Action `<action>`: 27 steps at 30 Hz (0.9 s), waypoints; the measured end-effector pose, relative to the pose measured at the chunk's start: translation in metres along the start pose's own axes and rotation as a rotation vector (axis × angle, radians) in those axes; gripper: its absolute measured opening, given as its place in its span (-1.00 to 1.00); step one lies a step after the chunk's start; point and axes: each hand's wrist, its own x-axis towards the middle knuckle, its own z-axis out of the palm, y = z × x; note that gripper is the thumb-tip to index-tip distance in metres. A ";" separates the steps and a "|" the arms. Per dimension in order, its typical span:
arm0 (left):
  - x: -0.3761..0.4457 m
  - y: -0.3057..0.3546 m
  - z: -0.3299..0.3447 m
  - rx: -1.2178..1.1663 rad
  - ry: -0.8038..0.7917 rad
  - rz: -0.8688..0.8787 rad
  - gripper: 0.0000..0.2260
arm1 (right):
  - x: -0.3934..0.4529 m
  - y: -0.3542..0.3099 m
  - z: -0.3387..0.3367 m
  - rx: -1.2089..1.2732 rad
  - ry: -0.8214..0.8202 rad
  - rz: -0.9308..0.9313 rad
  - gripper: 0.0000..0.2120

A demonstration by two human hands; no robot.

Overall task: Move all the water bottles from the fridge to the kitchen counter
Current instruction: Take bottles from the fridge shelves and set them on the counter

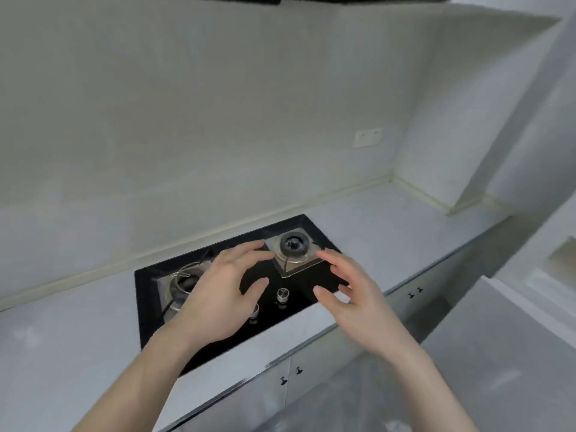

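Hovering over the stove (299, 285), left hand (215, 294) and right hand (358, 300) spread empty fingers.

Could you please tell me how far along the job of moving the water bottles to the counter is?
Done: nothing that shows; no bottle stands on the visible counter. In hand: nothing; the left hand and right hand hover empty, fingers spread, over the stove. Left: seemingly every bottle; neither bottles nor an open fridge are in view.

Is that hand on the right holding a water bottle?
No. The right hand is open and empty, fingers spread above the black stove. No bottle shows anywhere in view.
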 end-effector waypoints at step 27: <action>0.277 0.327 0.263 -0.211 -0.457 0.804 -0.63 | -0.085 0.107 -0.345 -0.270 0.848 0.386 -0.48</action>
